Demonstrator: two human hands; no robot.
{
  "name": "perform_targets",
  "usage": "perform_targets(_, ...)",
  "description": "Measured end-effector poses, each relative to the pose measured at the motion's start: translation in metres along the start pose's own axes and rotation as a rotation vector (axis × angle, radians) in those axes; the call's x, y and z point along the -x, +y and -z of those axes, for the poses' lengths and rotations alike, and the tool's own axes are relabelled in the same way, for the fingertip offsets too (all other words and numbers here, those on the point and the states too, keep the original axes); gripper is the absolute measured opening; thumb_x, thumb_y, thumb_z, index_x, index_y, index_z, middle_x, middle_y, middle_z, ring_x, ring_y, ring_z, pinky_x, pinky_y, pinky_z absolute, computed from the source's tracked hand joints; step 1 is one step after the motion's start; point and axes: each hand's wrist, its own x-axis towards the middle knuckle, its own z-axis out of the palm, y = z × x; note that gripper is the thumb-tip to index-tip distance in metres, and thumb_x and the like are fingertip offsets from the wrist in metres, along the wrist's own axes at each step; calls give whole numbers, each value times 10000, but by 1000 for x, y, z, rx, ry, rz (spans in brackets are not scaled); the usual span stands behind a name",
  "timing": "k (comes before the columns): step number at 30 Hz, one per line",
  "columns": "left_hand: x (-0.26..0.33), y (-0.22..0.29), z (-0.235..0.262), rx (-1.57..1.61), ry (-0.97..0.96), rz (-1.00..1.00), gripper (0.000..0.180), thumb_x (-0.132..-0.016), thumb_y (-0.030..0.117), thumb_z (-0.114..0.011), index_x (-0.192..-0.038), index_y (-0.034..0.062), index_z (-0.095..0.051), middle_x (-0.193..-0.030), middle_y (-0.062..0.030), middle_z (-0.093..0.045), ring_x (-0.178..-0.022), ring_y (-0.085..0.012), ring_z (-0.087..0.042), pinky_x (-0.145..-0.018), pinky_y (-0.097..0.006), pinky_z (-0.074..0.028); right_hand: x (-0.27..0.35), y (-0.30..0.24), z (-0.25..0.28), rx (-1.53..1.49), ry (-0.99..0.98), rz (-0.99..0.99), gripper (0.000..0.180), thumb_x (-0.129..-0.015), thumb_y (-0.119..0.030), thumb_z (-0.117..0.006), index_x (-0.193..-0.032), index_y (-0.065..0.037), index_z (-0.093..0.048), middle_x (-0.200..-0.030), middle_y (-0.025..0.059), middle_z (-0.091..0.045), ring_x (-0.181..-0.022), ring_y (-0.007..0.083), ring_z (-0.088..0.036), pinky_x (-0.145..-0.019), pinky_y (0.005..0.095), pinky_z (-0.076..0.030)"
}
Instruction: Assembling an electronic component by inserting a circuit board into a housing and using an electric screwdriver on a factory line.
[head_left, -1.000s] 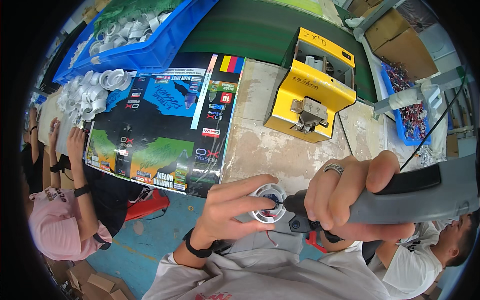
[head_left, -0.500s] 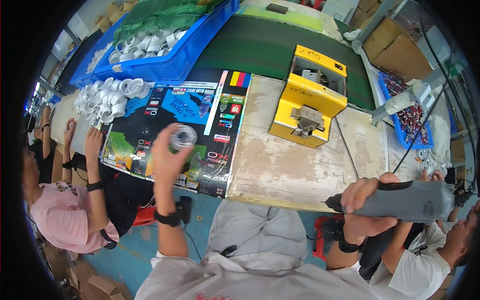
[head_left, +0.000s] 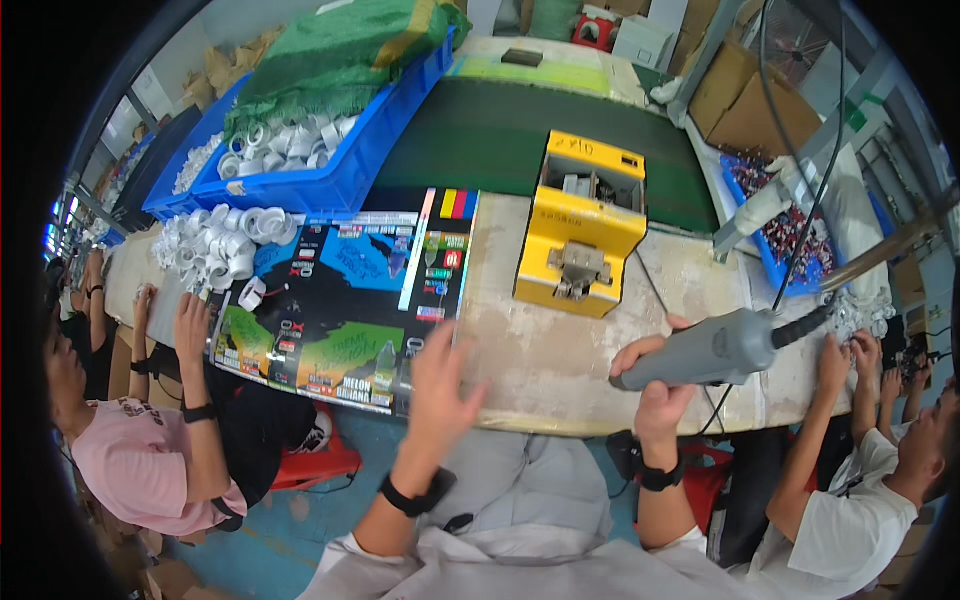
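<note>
My left hand [head_left: 440,385] is over the near edge of the bench, beside the right border of a printed sheet [head_left: 340,300]. Its fingers are spread and somewhat blurred, and nothing shows in them. My right hand [head_left: 660,375] is wrapped round a grey electric screwdriver [head_left: 705,352], which lies nearly level with its nose to the left; the bit is hidden. A yellow machine [head_left: 580,225] with a metal clamp-like part on its front stands beyond, between the two hands. On the sheet's left part lies a small white part [head_left: 254,293] with a thin wire.
White plastic rings [head_left: 225,245] are heaped beside a blue crate [head_left: 285,190] holding more rings under green mesh. A green conveyor belt [head_left: 460,135] runs behind. At right are a blue bin [head_left: 795,235] of small coloured parts and cables. Co-workers sit on both sides.
My left hand has come right and nearer, and the clear round part it held is out of it. My right hand has moved left with the screwdriver. A small white part now lies on the sheet.
</note>
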Motion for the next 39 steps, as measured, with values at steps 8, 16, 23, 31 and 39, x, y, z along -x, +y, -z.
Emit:
perform_targets(8, 16, -1, -28, -163, 171, -14, 360, -691, 74, -705, -1023, 0, -588, -1177, -169, -573, -1108, -374, -540, -921, -444, -428, 34, 47, 8, 245, 322, 53, 983, -826, -593, -619, -1411, 38, -142, -737, 65, -500, -624, 152, -507, -594, 287, -437)
perform_targets(16, 22, 1, -25, -168, 215, -200, 125, -617, -1, -605, -734, 18, -564, -997, -115, -642, -935, -297, -621, -743, -377, -483, 47, 64, 4, 264, 292, -68, 690, -873, -505, -595, -1230, 34, -351, -844, 86, -515, -711, 157, -498, -674, 287, -398)
perform_targets(23, 16, 2, -20, -49, 134, -140, 97, -696, 29, -594, -791, 39, -578, -1022, -107, -616, -972, -299, -591, -792, -388, -456, 41, 60, 7, 239, 245, 8, 518, -903, -363, -576, -1228, -19, -366, -865, 98, -520, -734, 165, -503, -680, 287, -400)
perform_targets(31, 11, 17, 24, 207, 153, -78, 165, -665, -100, -596, -793, 1, -615, -940, -127, -670, -849, -304, -647, -716, -347, -515, 17, 1, 2, 276, 270, 72, 526, -885, -328, -613, -1236, -18, -375, -870, 106, -532, -779, 189, -516, -737, 317, -419)
perform_targets(39, -16, 69, 151, 705, 24, -504, 144, -671, -51, -604, -813, -29, -593, -887, -217, -680, -749, -344, -677, -648, -404, -522, -37, -154, -11, 604, 567, 790, 847, -806, -559, -604, -1367, 16, -337, -1294, 216, -421, -1219, 353, -421, -1040, 474, -272)
